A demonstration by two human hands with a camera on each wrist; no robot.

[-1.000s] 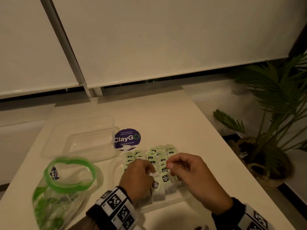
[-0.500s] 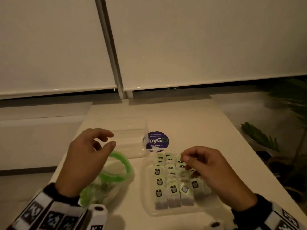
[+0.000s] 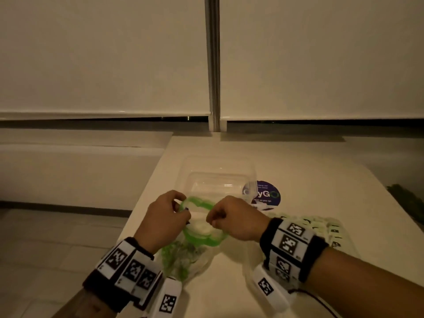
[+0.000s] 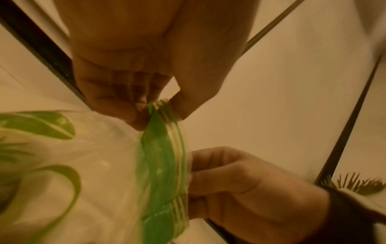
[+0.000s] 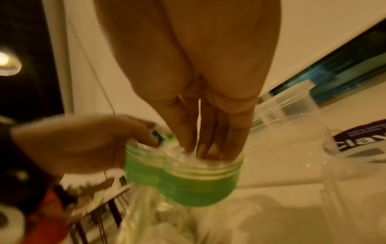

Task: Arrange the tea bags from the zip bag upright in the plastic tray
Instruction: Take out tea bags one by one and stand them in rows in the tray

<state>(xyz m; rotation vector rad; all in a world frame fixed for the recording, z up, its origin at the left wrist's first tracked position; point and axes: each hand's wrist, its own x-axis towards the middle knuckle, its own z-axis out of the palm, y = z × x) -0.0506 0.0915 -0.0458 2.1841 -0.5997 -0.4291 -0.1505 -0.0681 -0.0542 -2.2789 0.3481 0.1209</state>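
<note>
The clear zip bag (image 3: 183, 255) with green rim stands open, left of the plastic tray (image 3: 344, 244) holding upright tea bags (image 3: 321, 222).

The round purple sticker (image 3: 263, 194) on the table reads partly "yGO" in the head view, "Clay" in the right-wrist view.

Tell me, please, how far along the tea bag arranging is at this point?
Done: rows of tea bags stand in the plastic tray. In hand: the left hand pinches the zip bag at its green rim while the right hand reaches into its mouth. Left: whatever remains inside, which the blur hides.
</note>
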